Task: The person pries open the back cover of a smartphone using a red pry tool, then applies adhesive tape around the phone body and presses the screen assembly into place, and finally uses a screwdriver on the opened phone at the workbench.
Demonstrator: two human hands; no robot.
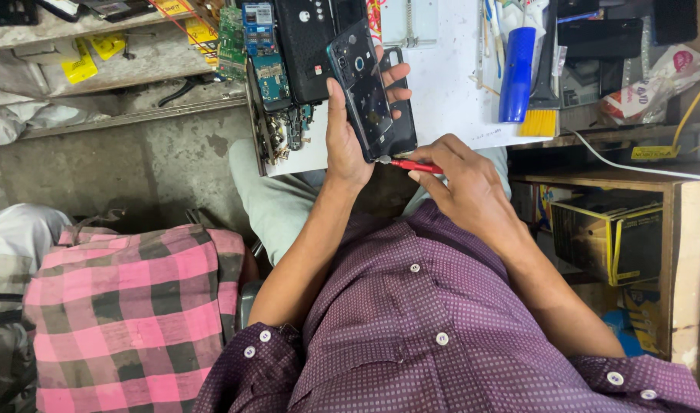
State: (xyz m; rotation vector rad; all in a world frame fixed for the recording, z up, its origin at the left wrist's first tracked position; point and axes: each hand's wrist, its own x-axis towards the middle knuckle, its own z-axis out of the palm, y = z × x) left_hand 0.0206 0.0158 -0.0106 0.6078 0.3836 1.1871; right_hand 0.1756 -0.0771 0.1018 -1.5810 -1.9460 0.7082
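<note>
My left hand (pixel 348 130) grips a dark smartphone (pixel 365 92) by its edges, back side up, camera cutouts at the top. A black phone frame (pixel 402 122) sits just behind it in the same hand. My right hand (pixel 461 180) pinches a red-handled screwdriver (pixel 415 165); its tip touches the phone's lower corner. Both hands are over the near edge of a white worktop (pixel 449 84).
Circuit boards (pixel 267 53) and another black phone back (pixel 304 46) lie on the worktop at left. A blue-handled yellow brush (pixel 522 76) lies to the right. A person in a pink checked shirt (pixel 128 313) sits at lower left. Wooden shelves (pixel 671 229) with boxes stand at right.
</note>
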